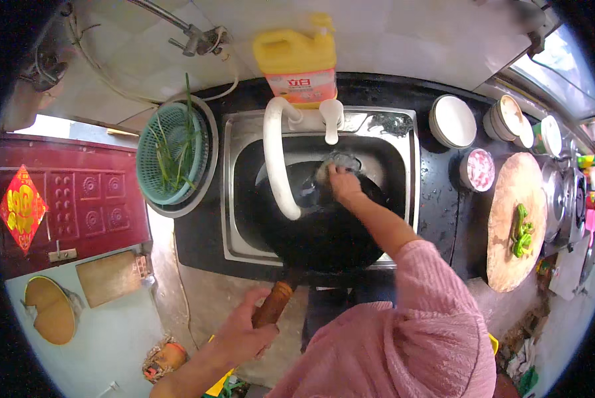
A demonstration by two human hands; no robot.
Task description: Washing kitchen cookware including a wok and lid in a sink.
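Note:
A black wok (322, 239) lies tilted in the stainless steel sink (229, 199), its handle end reaching over the front rim. My left hand (240, 326) is wrapped around the wok's brown wooden handle (273, 304), in front of the counter. Inside the wok, near its far side, my right hand (346, 185) presses a pale scrubbing pad or cloth (322, 173) against the surface; its exact kind is blurred. Some water glistens in the wok by my fingers. The white curved faucet spout (277, 159) hangs over the wok's left part.
Behind the sink stands a yellow detergent jug (297, 54). At left, a green plastic basket (146, 164) holds green stalks. On the right are stacked white bowls (454, 122), a bowl of pinkish food (478, 170) and a round wooden chopping board (509, 199) with green peppers (522, 234).

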